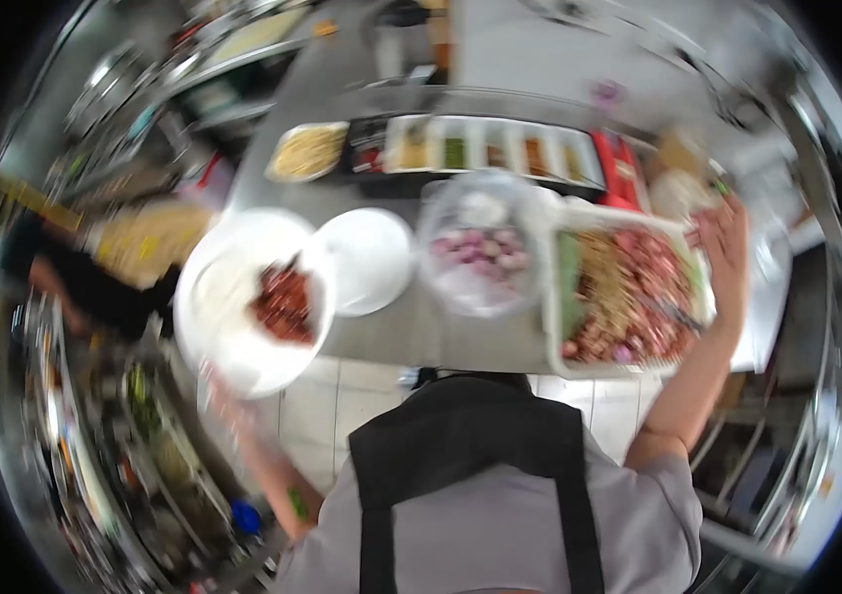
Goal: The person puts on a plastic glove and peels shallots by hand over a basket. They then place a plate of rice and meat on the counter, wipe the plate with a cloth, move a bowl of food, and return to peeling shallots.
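White plate sits near-left, held off the counter edge, above the tiled floor. A heap of dark red food lies on its right half; the rest of the plate is bare. Left hand grips the plate at its near rim from below. It is motion-blurred, so I cannot tell how the fingers lie.

Right hand is up at the far-right corner of a white tray, touching its rim. Its fingers are straight and pressed together, pointing far (cannot tell if any curl round the rim). The tray is packed with mixed food: reddish-pink pieces, pale yellow shreds, and a green strip along the left side.

Just left of the tray is a clear bowl holding pink-purple chunks. Left of that, a second white plate lies flat on the grey counter, just beside the held plate.

Far side of the counter has a long row of small condiment compartments, with yellow, green and brown fills. A pan of yellow shreds is at its left end and a red container at its right.

Near centre are the person's black apron and grey shirt. The edges of the view are heavily smeared.
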Available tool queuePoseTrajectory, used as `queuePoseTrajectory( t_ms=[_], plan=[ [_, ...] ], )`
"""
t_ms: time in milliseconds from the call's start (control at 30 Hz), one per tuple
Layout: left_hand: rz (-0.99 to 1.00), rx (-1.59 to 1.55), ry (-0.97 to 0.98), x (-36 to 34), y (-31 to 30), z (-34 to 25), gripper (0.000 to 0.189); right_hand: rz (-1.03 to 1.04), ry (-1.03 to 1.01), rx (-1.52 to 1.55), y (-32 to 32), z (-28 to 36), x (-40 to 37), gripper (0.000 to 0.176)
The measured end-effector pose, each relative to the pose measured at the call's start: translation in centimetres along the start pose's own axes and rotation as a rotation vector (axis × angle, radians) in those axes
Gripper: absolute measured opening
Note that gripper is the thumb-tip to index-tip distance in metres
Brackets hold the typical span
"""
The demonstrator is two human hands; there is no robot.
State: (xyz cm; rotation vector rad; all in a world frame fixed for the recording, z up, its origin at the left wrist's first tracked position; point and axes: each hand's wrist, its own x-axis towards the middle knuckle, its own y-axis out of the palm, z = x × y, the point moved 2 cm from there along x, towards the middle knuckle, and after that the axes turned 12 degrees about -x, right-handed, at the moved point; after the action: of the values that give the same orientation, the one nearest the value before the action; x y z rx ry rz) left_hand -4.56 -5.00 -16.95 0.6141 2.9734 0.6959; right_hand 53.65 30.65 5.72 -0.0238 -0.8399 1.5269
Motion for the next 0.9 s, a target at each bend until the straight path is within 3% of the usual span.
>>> queuePoseTrajectory(
  t_ms=[33, 67, 100, 200, 267, 333, 367, 400, 500, 600, 667, 800, 833, 900],
  plan=[
    [0.076, 0.301, 0.15, 1.0, -3.2, 0.7, 0.056, -0.123, 0.083, 0.005, -2.3, -1.9, -0.6, 0.045],
    [-0.042, 0.137, 0.004, -2.9, 3.8, -3.6, 0.059, -0.236, 0.109, -0.038, -4.5, -3.5, -1.3, 0.045],
    [0.008, -0.023, -0.067, -4.2, 5.6, -4.9, 0.065, -0.347, 0.136, -0.064, -7.0, -6.4, -2.2, 0.045],
    [0.061, 0.022, -0.064, -8.8, 10.0, -7.6, 0.069, -0.536, 0.336, -0.08, -11.5, -14.7, -3.6, 0.043],
    [0.03, 0.063, -0.078, -11.1, 11.6, -8.6, 0.069, -0.386, 0.429, -0.166, -12.3, -21.1, -2.9, 0.043],
    [0.006, 0.089, -0.08, -13.5, 13.6, -9.2, 0.069, -0.16, 0.339, -0.464, -11.4, -26.0, -0.6, 0.043],
    [-0.008, 0.102, -0.084, -14.8, 14.4, -9.4, 0.068, -0.163, 0.254, -0.375, -10.4, -26.2, 0.3, 0.046],
    [-0.026, 0.115, -0.088, -16.1, 15.3, -9.5, 0.068, -0.11, 0.313, -0.433, -9.7, -26.1, 1.2, 0.052],
    [-0.077, 0.127, -0.09, -20.3, 17.8, -8.8, 0.068, -0.075, 0.246, -0.508, -8.3, -27.8, 4.0, 0.08],
    [0.044, -0.041, -0.213, -24.9, 20.4, -8.0, 0.065, 0.04, 0.3, -0.609, -6.6, -27.3, 5.4, 0.093],
    [-0.008, -0.055, -0.237, -27.3, 21.1, -6.4, 0.053, 0.007, 0.238, -0.69, -6.0, -26.7, 5.6, 0.094],
    [-0.193, 0.017, -0.238, -35.1, 29.3, -6.7, 0.051, -0.007, 0.158, -0.598, -5.8, -27.4, 5.3, 0.09],
    [-0.217, 0.012, -0.231, -35.2, 26.8, -5.0, 0.051, -0.027, 0.128, -0.608, -5.6, -27.6, 5.2, 0.089],
    [0.186, 0.544, 0.172, -33.7, 21.8, -0.3, 0.054, -0.065, 0.097, -0.632, -7.1, -27.5, 5.1, 0.088]
  ],
)
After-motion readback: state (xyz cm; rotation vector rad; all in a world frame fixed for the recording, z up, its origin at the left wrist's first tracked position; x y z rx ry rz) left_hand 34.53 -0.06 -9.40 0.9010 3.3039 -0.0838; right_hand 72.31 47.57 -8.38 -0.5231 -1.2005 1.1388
